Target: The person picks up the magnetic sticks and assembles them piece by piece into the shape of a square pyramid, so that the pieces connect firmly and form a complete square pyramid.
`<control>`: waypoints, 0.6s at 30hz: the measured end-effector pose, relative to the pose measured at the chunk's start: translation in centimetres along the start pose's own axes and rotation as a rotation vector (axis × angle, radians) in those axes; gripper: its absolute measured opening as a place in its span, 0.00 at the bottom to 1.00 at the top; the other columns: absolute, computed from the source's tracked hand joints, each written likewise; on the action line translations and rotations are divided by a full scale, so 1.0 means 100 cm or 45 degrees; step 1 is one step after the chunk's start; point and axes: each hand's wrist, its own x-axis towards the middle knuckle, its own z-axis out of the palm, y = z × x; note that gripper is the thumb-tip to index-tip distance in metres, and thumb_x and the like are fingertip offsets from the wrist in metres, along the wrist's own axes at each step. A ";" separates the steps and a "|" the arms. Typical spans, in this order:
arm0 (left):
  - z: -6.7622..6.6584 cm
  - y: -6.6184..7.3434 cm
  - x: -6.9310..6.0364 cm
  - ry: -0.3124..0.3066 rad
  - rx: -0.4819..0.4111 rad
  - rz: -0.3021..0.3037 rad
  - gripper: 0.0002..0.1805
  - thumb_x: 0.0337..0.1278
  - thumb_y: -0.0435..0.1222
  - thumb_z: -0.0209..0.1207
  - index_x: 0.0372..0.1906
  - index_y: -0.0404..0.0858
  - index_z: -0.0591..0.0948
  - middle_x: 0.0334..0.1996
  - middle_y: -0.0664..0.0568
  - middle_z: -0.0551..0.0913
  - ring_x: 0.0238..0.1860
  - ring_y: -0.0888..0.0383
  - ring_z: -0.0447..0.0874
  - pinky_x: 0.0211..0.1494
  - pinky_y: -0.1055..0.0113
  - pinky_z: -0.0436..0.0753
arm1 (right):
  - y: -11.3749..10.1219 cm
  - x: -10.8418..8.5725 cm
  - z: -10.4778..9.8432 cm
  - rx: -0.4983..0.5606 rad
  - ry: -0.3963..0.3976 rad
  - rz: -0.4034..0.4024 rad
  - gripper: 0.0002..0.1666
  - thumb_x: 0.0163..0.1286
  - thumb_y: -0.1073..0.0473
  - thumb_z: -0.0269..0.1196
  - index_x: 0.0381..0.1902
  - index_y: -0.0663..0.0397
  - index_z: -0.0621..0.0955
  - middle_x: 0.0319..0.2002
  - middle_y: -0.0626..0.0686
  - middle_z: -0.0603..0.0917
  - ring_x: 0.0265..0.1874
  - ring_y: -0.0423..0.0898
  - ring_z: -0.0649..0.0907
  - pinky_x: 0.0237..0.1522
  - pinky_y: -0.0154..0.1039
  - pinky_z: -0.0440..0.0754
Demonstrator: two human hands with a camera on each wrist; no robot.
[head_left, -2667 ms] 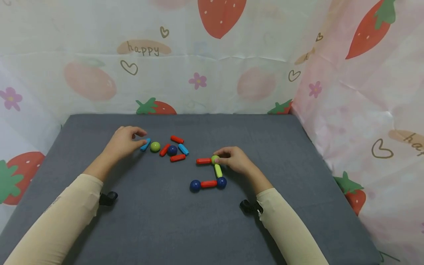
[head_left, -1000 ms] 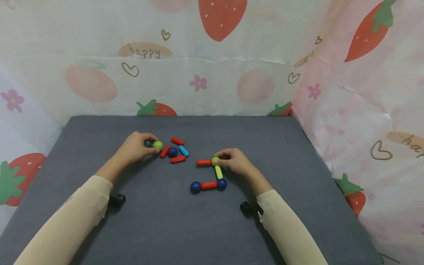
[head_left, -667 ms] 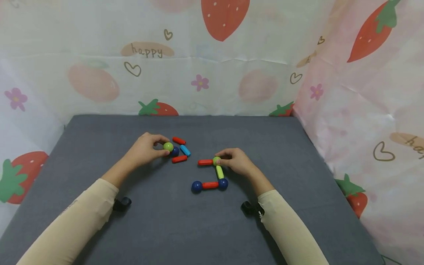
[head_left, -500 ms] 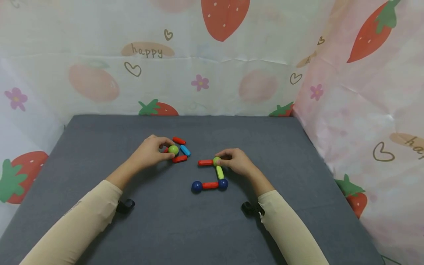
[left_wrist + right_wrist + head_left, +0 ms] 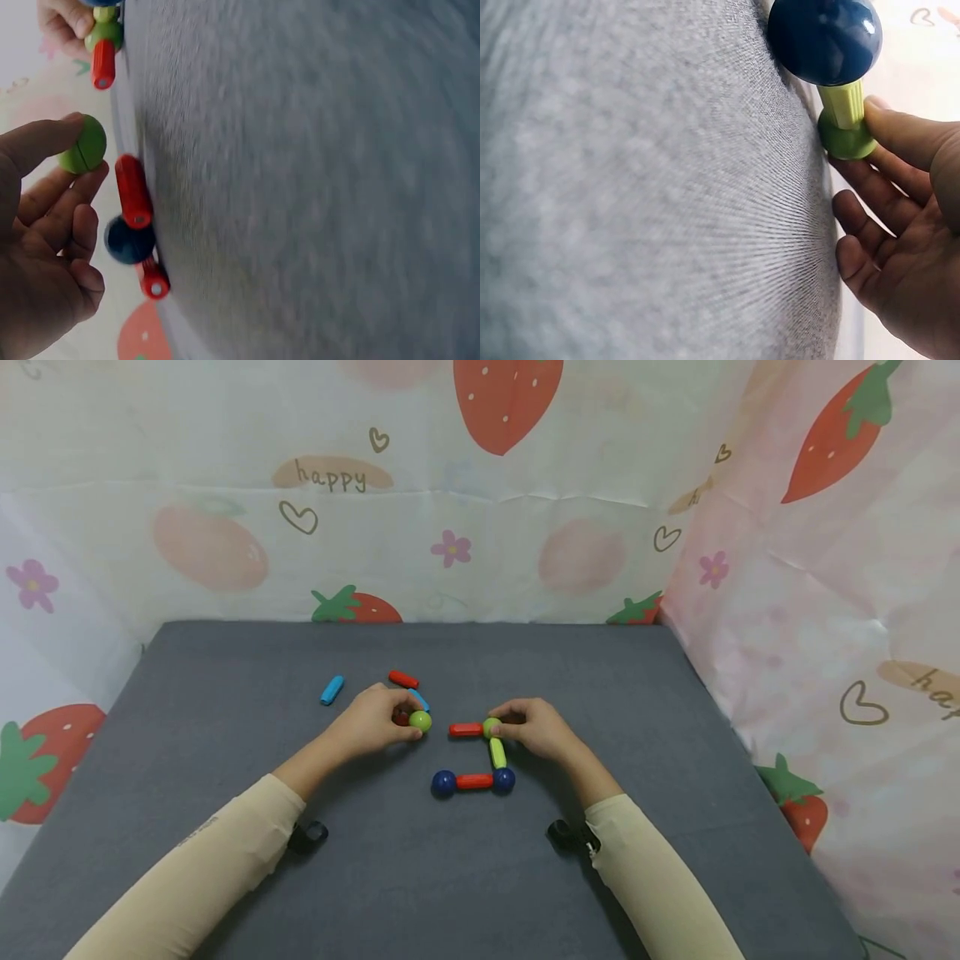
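Note:
My left hand (image 5: 372,724) pinches a loose green ball (image 5: 421,721) between thumb and fingers, raised off the cloth in the left wrist view. My right hand (image 5: 538,728) pinches another green ball (image 5: 846,141), the corner of a joined piece. From that corner a red stick (image 5: 466,729) points left, and a yellow-green stick (image 5: 498,753) runs down to a navy ball (image 5: 503,781). A second red stick (image 5: 474,782) links it to another navy ball (image 5: 444,783). Behind my left hand lie red sticks (image 5: 133,193) and a navy ball (image 5: 129,240), mostly hidden in the head view.
A blue stick (image 5: 332,690) lies left of my left hand. Beyond the hand are a red stick (image 5: 403,679) and a partly hidden blue stick (image 5: 419,699). Grey cloth (image 5: 390,877) covers the table; a printed curtain (image 5: 495,527) stands behind it.
My left hand has taken hold of the loose green ball and carried it right, toward the joined piece. The blue stick it first touched stays behind. My right hand keeps its place.

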 end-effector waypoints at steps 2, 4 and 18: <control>0.005 0.002 0.002 -0.006 0.011 0.002 0.17 0.58 0.43 0.73 0.51 0.45 0.86 0.41 0.55 0.87 0.49 0.52 0.74 0.52 0.56 0.76 | 0.000 -0.001 0.000 0.000 0.001 -0.001 0.16 0.70 0.49 0.70 0.54 0.43 0.88 0.50 0.46 0.88 0.48 0.45 0.84 0.50 0.44 0.82; 0.009 0.005 0.004 -0.009 0.034 0.009 0.17 0.57 0.43 0.74 0.50 0.45 0.87 0.41 0.56 0.87 0.48 0.53 0.75 0.53 0.55 0.75 | 0.000 -0.001 0.000 -0.002 0.000 0.001 0.16 0.70 0.49 0.70 0.54 0.43 0.88 0.50 0.46 0.88 0.48 0.44 0.84 0.50 0.44 0.82; 0.025 0.021 0.017 -0.031 0.106 -0.004 0.16 0.53 0.43 0.76 0.46 0.46 0.87 0.37 0.56 0.85 0.42 0.56 0.77 0.52 0.57 0.77 | 0.002 -0.001 0.000 -0.017 0.012 -0.001 0.16 0.70 0.49 0.70 0.54 0.43 0.88 0.50 0.46 0.88 0.46 0.44 0.84 0.47 0.42 0.82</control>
